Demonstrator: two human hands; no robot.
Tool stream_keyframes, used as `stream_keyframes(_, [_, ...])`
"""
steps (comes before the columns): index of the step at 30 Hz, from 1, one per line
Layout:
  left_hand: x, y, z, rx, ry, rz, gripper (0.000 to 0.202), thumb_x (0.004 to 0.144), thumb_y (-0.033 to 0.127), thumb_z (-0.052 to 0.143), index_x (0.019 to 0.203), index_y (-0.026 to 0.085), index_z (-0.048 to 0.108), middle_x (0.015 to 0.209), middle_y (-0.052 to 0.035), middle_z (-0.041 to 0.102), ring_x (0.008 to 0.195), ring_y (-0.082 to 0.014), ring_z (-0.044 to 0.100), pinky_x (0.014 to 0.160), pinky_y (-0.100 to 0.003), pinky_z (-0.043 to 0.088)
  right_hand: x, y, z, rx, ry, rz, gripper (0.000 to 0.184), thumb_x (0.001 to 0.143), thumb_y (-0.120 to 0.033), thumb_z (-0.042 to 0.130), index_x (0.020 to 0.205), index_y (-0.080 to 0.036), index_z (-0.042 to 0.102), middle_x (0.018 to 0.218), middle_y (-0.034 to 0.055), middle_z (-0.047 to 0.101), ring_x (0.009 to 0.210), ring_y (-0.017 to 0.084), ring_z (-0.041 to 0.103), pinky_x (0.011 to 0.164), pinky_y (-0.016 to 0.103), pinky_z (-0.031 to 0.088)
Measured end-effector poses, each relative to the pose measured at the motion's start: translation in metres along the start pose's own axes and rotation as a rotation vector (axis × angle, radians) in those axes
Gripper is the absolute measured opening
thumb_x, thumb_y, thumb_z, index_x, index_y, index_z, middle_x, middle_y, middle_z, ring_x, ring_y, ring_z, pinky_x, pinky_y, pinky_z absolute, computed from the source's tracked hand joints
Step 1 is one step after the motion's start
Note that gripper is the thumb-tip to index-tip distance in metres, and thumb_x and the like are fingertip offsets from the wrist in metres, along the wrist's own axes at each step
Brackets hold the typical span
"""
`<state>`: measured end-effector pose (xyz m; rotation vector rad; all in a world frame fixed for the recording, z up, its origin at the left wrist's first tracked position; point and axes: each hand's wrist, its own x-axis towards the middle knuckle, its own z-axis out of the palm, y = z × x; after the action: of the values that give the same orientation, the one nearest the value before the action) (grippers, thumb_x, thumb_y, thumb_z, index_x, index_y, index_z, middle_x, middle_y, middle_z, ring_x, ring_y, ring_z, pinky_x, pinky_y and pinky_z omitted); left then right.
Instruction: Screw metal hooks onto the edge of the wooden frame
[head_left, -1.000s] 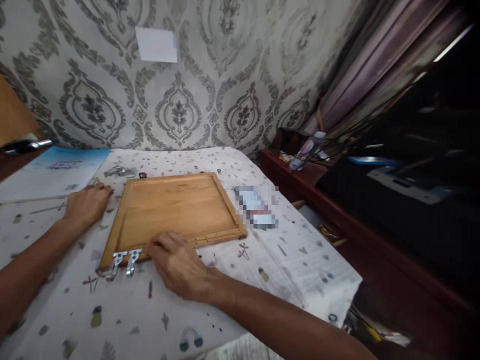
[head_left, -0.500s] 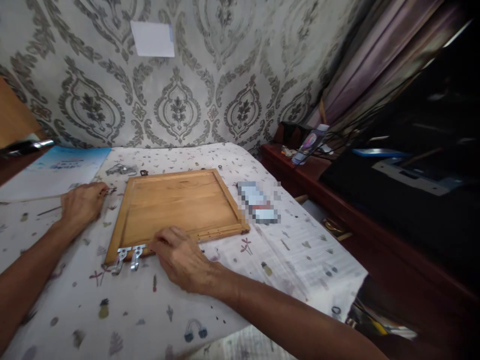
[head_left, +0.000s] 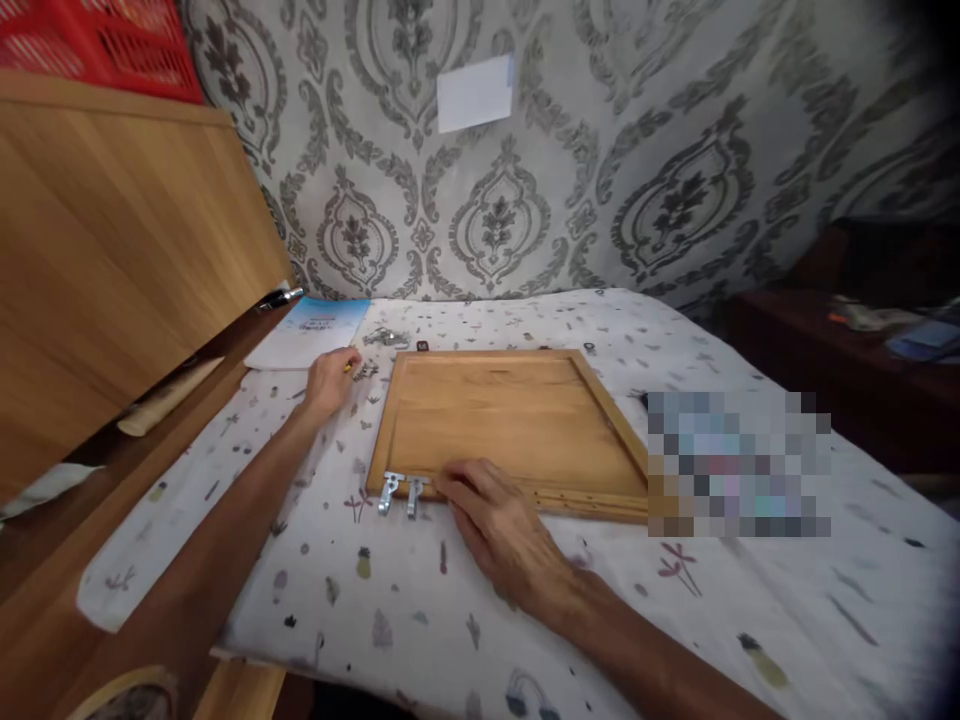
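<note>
A framed wooden panel (head_left: 499, 410) lies flat on the patterned cloth (head_left: 420, 620). Two metal brackets (head_left: 390, 492) sit side by side over its near left edge. Beside them, my right hand (head_left: 506, 525) has its fingers curled and pinched at the panel's near edge; whatever is between the fingertips is hidden. Left of the panel, my left hand (head_left: 330, 382) is closed around what looks like a screwdriver, of which a small yellow part shows. Just past those fingers is a little heap of small metal pieces (head_left: 367, 371).
Behind the heap lies some clear wrapping with hardware (head_left: 388, 337). A blue and white booklet (head_left: 315, 335) rests by the wooden cabinet (head_left: 135, 230). A blurred-out object (head_left: 739, 465) is right of the panel. The patterned wall (head_left: 525, 230) rises behind.
The view has turned left, so the panel appears further right and the cabinet and red basket show. Both hands keep about the same places beside the panel.
</note>
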<state>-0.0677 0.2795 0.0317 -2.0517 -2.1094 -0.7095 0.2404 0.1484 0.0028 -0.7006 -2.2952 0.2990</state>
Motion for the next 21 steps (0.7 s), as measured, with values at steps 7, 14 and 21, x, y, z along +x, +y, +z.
stream_keyframes(7, [0.003, 0.003, -0.013, -0.218, -0.161, 0.043, 0.011, 0.072, 0.017, 0.059, 0.074, 0.017, 0.07, 0.072, -0.0015, 0.073, 0.065, -0.0164, 0.065, 0.068, -0.026, 0.048, 0.001, -0.001, -0.001, -0.013, -0.018, 0.004, 0.03, 0.092, -0.003, 0.047, 0.111, -0.016, 0.065, 0.104, 0.0114, 0.065, 0.094, 0.023, 0.06, 0.081, 0.042, 0.058])
stream_keyframes(14, [-0.007, 0.04, -0.029, -0.38, -0.395, 0.134, 0.015, 0.074, 0.022, 0.058, 0.083, 0.015, 0.069, 0.064, 0.0004, 0.07, 0.065, -0.0158, 0.068, 0.065, -0.024, 0.051, 0.0, -0.001, -0.001, 0.008, -0.039, 0.028, 0.032, 0.09, -0.003, 0.047, 0.112, -0.017, 0.066, 0.106, 0.0113, 0.065, 0.097, 0.023, 0.061, 0.084, 0.043, 0.059])
stream_keyframes(21, [-0.025, 0.041, -0.038, -0.181, -0.433, 0.16, 0.012, 0.072, 0.016, 0.058, 0.076, 0.018, 0.069, 0.075, -0.0008, 0.072, 0.073, -0.0172, 0.066, 0.069, -0.025, 0.048, 0.0, -0.001, -0.001, 0.003, -0.042, 0.021, 0.032, 0.091, -0.003, 0.046, 0.113, -0.016, 0.066, 0.106, 0.0116, 0.065, 0.096, 0.023, 0.061, 0.084, 0.043, 0.059])
